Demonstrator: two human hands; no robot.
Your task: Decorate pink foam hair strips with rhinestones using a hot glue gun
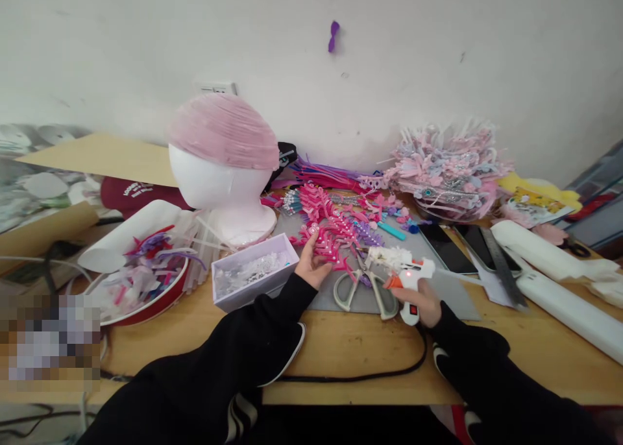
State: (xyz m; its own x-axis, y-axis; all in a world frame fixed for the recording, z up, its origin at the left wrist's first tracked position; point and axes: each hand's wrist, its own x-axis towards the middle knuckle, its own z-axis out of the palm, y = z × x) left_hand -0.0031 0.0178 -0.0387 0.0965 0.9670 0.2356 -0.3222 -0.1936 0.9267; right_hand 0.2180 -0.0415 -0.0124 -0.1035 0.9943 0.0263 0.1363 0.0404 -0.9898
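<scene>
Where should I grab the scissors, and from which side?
Probably by the left handle loop of the scissors, from the near side. Both loops face the person, while the blade end points away toward the pink pieces. The right loop lies close to the glue gun in the right hand, so the left looks freer.

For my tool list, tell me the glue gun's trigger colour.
The trigger is orange, clearest in the head view.

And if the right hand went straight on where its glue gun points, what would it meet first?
Probably the pink piece at the left hand: the glue gun in the right hand faces it. The scissors seem to lie just below that line, but depth is unclear here.
</scene>
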